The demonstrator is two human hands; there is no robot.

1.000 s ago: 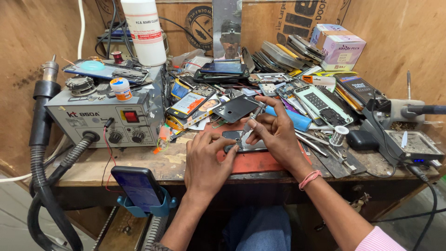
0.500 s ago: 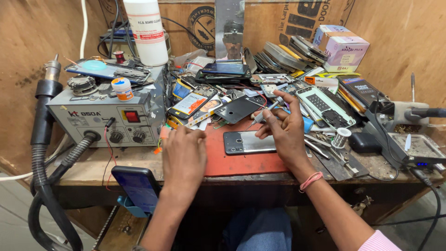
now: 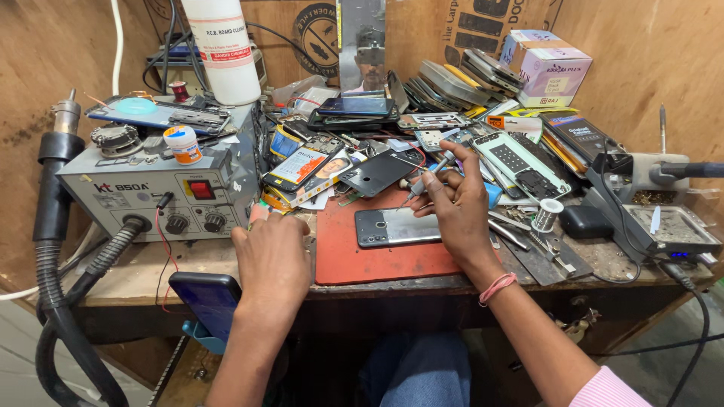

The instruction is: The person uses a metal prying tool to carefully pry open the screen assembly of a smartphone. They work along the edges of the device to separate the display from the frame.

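Both hands have come off the grey phone (image 3: 397,227), now lying untouched on the red mat (image 3: 362,260); left hand (image 3: 273,260) rests loosely curled and empty at the bench (image 3: 136,275) edge, right hand (image 3: 458,203) pinches a slim screwdriver (image 3: 422,183) in closed fingers

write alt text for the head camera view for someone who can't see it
A person's right hand holds a thin screwdriver above a grey phone lying on a red mat; their left hand rests beside a hot-air station on a cluttered bench.

A phone repair workshop: hot-air station (image 3: 151,192), dismantled phones (image 3: 452,83), cluttered wooden bench (image 3: 136,275).
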